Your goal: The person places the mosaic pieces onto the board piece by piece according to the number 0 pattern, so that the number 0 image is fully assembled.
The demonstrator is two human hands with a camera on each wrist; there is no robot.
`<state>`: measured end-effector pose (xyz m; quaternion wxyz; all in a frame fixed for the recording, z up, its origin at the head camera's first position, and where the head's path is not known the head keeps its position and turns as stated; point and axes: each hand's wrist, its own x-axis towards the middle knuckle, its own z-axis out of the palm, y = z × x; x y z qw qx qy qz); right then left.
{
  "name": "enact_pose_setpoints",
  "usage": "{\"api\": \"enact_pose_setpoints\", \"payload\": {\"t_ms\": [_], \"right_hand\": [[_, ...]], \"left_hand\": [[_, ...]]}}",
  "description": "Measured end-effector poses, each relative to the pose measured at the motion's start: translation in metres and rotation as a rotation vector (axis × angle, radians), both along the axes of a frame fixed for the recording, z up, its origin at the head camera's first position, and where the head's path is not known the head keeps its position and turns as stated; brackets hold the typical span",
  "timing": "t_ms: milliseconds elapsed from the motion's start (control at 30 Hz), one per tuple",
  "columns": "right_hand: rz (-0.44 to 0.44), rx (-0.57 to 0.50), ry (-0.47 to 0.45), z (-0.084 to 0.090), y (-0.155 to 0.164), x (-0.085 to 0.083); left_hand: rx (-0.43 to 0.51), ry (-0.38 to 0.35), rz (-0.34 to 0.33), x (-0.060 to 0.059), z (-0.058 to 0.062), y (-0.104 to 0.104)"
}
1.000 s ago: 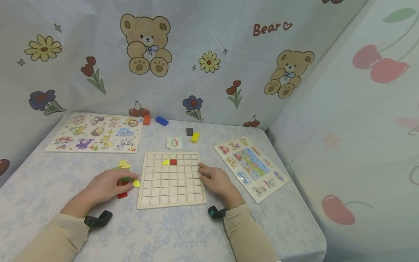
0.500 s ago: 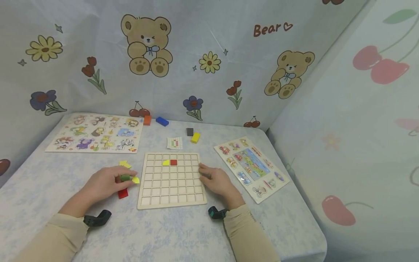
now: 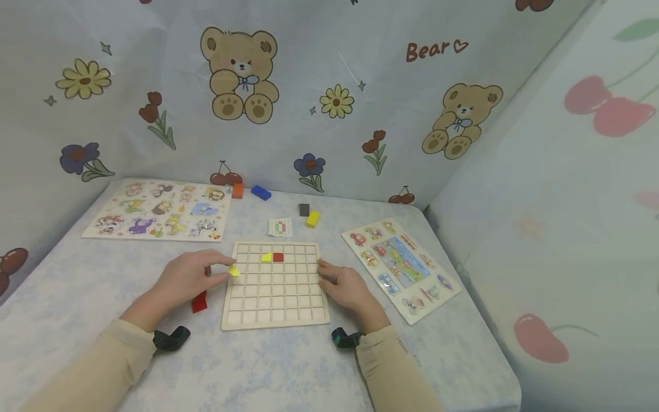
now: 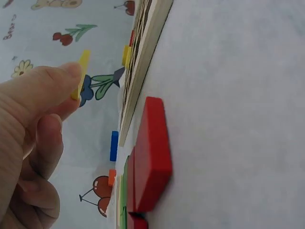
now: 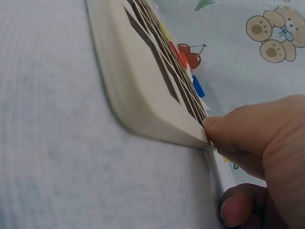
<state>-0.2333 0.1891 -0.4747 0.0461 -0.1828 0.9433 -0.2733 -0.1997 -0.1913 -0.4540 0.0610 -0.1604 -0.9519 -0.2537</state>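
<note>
My left hand (image 3: 185, 279) pinches a small yellow piece (image 3: 234, 270) with a curved edge between thumb and fingertip, over the left edge of the wooden grid board (image 3: 277, 298). In the left wrist view the yellow piece (image 4: 84, 64) is seen edge-on, raised above the table. My right hand (image 3: 349, 289) grips the board's right rim, its thumb on the top edge. Side by side in the grid's upper part lie a yellow curved piece (image 3: 266, 257) and a red square (image 3: 278, 257). Red pieces (image 4: 153, 157) lie on the table below my left hand; the head view partly hides them.
A patterned card (image 3: 280, 227) lies behind the board. Near it are a black block (image 3: 304, 210), a yellow block (image 3: 312, 219), a blue block (image 3: 261, 193) and an orange block (image 3: 238, 190). An animal puzzle (image 3: 170, 209) lies back left, a vehicle puzzle (image 3: 401, 269) right.
My left hand has lifted the yellow piece from beside the pile and moved it up and right to the board's left edge. My right hand stays on the board; the view has shifted slightly.
</note>
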Motion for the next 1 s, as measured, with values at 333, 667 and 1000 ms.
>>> {"api": "enact_pose_setpoints", "payload": {"t_ms": [333, 667, 1000], "right_hand": [[-0.014, -0.035, -0.005, -0.001, 0.004, 0.001], [0.018, -0.032, 0.025, -0.001, 0.004, -0.001], [0.022, -0.031, 0.015, -0.004, 0.005, -0.004]], "left_hand": [[-0.012, -0.133, 0.026, -0.039, 0.011, 0.051], [0.021, -0.166, -0.026, -0.065, 0.012, 0.105], [-0.009, -0.191, -0.021, -0.079, 0.004, 0.127]]}}
